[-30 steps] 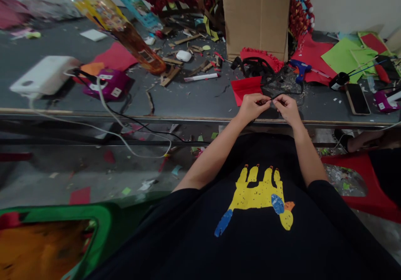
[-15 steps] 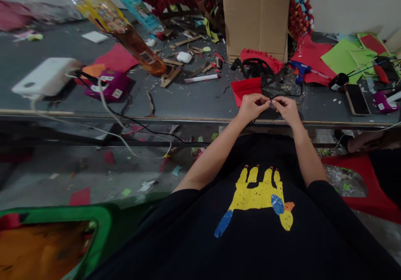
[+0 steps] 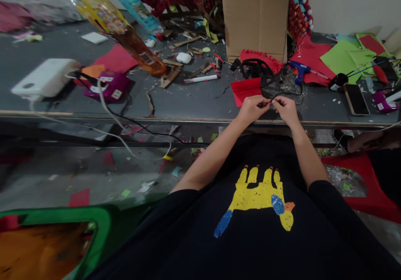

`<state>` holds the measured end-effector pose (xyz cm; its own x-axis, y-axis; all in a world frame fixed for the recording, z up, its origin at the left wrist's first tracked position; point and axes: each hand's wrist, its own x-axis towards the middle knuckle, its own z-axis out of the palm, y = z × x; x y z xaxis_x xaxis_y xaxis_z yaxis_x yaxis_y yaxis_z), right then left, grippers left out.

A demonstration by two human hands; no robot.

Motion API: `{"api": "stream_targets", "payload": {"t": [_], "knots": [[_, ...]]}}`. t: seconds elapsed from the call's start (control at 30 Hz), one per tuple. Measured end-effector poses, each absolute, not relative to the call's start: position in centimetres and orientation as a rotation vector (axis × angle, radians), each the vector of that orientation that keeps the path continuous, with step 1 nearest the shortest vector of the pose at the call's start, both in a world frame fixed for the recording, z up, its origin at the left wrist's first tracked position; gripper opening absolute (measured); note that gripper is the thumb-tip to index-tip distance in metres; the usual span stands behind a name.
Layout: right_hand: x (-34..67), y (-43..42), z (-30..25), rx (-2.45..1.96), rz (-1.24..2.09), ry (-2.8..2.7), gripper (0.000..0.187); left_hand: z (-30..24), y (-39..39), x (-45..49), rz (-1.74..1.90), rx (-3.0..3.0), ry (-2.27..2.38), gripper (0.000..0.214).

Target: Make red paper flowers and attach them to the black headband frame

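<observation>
My left hand (image 3: pixel 253 106) and my right hand (image 3: pixel 285 108) meet at the table's front edge, fingertips pinched close together. Between them runs a thin black cord (image 3: pixel 286 93), which curves off to the right toward a blue glue gun (image 3: pixel 299 70). Both hands are closed on this cord; its exact grip is partly hidden by the fingers. Just behind my left hand lies a folded piece of red paper (image 3: pixel 246 90). A tangle of black straps or strips (image 3: pixel 255 67) sits farther back, beside a red fringed piece (image 3: pixel 265 58).
A cardboard box (image 3: pixel 255 16) stands at the back. To the left are a tilted bottle (image 3: pixel 125 33), a purple power block (image 3: pixel 108 87) and a white device (image 3: pixel 45 77). On the right lies a phone (image 3: pixel 356 99). Cables hang over the front edge; a green bin (image 3: pixel 103 225) stands below.
Almost nothing differs. Both hands stay at the cord with only a slight shift of the fingers.
</observation>
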<state>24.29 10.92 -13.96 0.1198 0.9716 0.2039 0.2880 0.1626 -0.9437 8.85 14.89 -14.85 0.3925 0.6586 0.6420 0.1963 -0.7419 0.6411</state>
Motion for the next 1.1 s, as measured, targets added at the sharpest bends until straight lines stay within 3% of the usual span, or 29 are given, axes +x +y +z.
{"api": "stream_targets", "payload": {"t": [0.8, 1.1], "knots": [[24.34, 10.78, -13.59, -1.298, 0.862, -1.337, 0.035, -14.59, 14.74, 8.78, 1.351, 2.195, 0.729, 0.023], [24.5, 10.85, -13.73, -1.309, 0.83, -1.31, 0.021, -14.7, 14.74, 8.96, 1.328, 2.24, 0.642, 0.022]]}}
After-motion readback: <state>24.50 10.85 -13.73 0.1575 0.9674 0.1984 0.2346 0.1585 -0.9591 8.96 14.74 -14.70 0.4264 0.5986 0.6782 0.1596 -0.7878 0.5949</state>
